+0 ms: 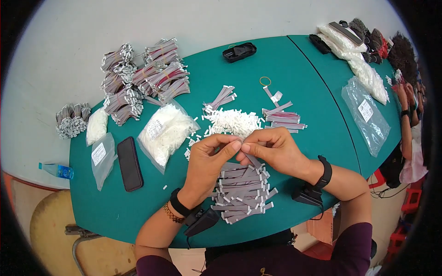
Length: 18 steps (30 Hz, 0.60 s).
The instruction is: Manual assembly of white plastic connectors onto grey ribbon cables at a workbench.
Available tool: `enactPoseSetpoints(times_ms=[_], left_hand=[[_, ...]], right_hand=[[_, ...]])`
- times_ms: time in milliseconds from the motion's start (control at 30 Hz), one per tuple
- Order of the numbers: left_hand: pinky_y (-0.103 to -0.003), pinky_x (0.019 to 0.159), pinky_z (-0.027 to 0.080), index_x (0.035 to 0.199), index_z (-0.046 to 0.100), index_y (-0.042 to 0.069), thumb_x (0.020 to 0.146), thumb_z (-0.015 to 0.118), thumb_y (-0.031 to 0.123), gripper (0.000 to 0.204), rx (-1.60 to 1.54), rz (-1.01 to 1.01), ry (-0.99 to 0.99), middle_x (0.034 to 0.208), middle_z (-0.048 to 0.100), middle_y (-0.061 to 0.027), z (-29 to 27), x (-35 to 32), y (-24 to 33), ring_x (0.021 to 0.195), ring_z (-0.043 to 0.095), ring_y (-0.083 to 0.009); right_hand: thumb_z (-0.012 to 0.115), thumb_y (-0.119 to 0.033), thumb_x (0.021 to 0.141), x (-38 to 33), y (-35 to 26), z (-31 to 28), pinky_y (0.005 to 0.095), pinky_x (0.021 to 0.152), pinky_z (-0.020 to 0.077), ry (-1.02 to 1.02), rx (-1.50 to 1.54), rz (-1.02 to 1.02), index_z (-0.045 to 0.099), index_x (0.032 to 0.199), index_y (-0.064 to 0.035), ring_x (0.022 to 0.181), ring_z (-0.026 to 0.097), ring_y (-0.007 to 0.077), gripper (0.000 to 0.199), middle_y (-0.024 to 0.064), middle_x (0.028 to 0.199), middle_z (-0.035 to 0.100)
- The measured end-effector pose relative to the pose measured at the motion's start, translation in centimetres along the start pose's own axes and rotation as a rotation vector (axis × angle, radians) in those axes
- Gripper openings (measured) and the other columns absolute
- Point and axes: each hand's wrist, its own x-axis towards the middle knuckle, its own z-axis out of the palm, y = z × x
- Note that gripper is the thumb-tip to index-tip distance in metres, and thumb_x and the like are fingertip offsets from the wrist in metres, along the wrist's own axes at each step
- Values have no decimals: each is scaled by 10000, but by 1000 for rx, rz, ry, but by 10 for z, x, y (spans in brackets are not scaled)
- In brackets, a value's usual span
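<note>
My left hand (pixel 208 162) and my right hand (pixel 275 148) meet over the table, thumbs and forefingers pinched together at one end of a grey ribbon cable (pixel 252 160). My fingers cover that end, so what sits on it cannot be made out. Just below lies a stack of grey ribbon cables (pixel 244 189) with white end connectors. Beyond my fingertips is a heap of small white plastic connectors (pixel 232 121). Further grey and reddish ribbon cables (pixel 283 117) lie to the right of the heap, and a few more cables (pixel 223 96) lie behind it.
A bag of white connectors (pixel 165 133), a black phone (pixel 130 163) and bundled cables (pixel 159 76) occupy the left side. Farther back are a black case (pixel 239 52) and a rubber band (pixel 265 81). Another person's hand (pixel 403 94) works at the right near a clear bag (pixel 366 115).
</note>
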Motion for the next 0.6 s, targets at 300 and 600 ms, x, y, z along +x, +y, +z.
enactPoseSetpoints(times_ms=[300,600], left_hand=[[-246,754,449,934,632,2,824,628,60,124,25,33,-33,898,642,-72,-1,0,-1,824,583,-112],[-230,738,467,930,633,-13,820,643,73,141,-48,-34,-16,858,642,-65,-1,-1,0,795,587,-98]], right_hand=[[555,-105,886,1,-2,-1,221,628,490,-34,46,-3,636,904,26,712,636,130,155,90,788,660],[551,-133,893,-1,2,3,166,465,356,11,40,-23,641,858,-15,602,532,12,152,23,740,652]])
